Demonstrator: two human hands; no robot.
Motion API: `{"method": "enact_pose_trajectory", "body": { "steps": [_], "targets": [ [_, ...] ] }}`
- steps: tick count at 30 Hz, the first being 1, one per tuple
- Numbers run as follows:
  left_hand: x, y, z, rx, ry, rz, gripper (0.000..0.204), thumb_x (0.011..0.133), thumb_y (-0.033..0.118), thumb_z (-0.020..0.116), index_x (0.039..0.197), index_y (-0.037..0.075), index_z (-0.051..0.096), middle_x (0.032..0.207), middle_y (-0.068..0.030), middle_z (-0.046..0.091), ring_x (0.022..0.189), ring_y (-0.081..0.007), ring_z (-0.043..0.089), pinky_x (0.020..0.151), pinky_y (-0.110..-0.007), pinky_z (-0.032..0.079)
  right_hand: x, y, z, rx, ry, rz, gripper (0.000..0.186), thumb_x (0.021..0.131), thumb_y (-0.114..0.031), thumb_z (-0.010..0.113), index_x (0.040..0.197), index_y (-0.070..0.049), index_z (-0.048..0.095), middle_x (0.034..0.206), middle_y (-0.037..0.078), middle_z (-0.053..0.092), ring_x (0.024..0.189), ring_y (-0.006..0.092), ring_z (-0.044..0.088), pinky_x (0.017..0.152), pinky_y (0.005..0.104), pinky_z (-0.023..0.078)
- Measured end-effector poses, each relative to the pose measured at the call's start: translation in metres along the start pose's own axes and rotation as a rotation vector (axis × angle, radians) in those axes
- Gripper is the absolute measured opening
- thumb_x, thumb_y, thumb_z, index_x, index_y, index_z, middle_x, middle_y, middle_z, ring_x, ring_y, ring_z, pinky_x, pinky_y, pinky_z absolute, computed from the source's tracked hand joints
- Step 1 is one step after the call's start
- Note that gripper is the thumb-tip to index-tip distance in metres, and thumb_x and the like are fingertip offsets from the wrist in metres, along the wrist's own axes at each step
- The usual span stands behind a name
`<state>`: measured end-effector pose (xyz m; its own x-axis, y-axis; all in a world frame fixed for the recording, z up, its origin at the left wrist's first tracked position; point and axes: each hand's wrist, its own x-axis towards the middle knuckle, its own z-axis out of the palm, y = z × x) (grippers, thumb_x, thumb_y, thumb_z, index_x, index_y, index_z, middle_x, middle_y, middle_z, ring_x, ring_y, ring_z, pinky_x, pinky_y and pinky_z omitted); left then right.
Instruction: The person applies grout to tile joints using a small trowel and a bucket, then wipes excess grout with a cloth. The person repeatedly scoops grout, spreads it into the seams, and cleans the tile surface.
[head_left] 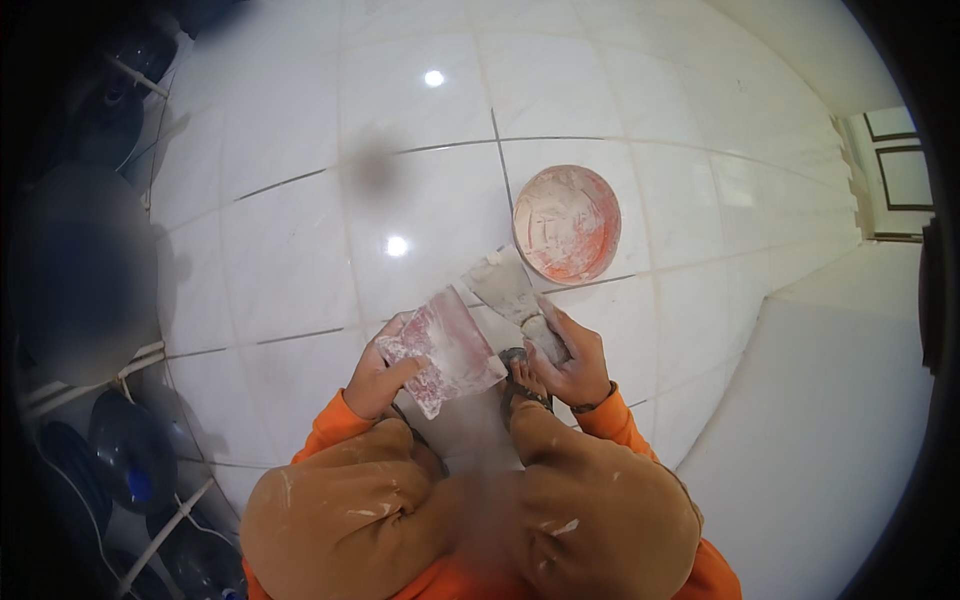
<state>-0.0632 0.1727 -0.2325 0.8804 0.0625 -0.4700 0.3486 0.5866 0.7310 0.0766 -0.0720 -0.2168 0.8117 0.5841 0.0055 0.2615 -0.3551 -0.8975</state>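
My left hand (378,375) grips a flat reddish spreader (450,350), its thumb on top, the face smeared with white paste. In my right hand (582,362) is a putty knife (503,288), its pale blade tilted up and to the left, with paste on the blade and handle. The two tools are close side by side above the floor; I cannot tell whether they touch. Just beyond the putty knife, a round red bowl (604,238) stands on the floor, its inside coated with whitish paste.
White tiles (285,240) cover the floor, some with dark open joints. Along the left, large blue water bottles (130,450) sit in a white rack (165,535). A white wall (820,370) stands at the right, and a door (900,175) at the far right.
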Motion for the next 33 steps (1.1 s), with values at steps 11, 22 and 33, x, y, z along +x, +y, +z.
{"method": "enact_pose_trajectory", "body": {
  "steps": [11, 22, 33],
  "targets": [
    [0.008, -0.005, -0.002, -0.471, -0.028, 0.094, 0.049, 0.098, 0.006, 0.055, 0.145, -0.003, 0.046, 0.132, -0.0117, 0.063, 0.118, -0.0209, 0.063, 0.1, -0.037, 0.051, 0.005, 0.002, 0.019, -0.154, -0.055, -0.281, 0.056, 0.079, 0.006, 0.07, 0.13, -0.016, 0.07, 0.102, 0.013, 0.064, 0.075, 0.0282, 0.067, 0.062, 0.0372, 0.055],
    [-0.009, 0.042, -0.027, 0.29, -0.022, 0.008, 0.03, 0.101, 0.018, 0.063, 0.121, -0.004, 0.064, 0.101, -0.0058, 0.07, 0.085, -0.0115, 0.066, 0.076, -0.029, 0.054, -0.035, 0.055, 0.02, 0.395, 0.143, 0.289, 0.04, 0.098, -0.005, 0.061, 0.137, 0.0, 0.061, 0.099, 0.003, 0.069, 0.072, 0.0072, 0.059, 0.064, 0.0215, 0.048],
    [0.024, 0.15, -0.01, 0.479, 0.097, -0.135, 0.04, 0.104, 0.027, 0.055, 0.13, -0.003, 0.057, 0.106, -0.0076, 0.071, 0.088, -0.0161, 0.073, 0.074, -0.031, 0.062, -0.026, 0.161, -0.041, -0.263, 0.499, 0.244, 0.042, 0.09, -0.006, 0.066, 0.132, -0.011, 0.068, 0.096, 0.013, 0.065, 0.085, 0.0255, 0.067, 0.076, 0.0343, 0.055]
  ]
}}
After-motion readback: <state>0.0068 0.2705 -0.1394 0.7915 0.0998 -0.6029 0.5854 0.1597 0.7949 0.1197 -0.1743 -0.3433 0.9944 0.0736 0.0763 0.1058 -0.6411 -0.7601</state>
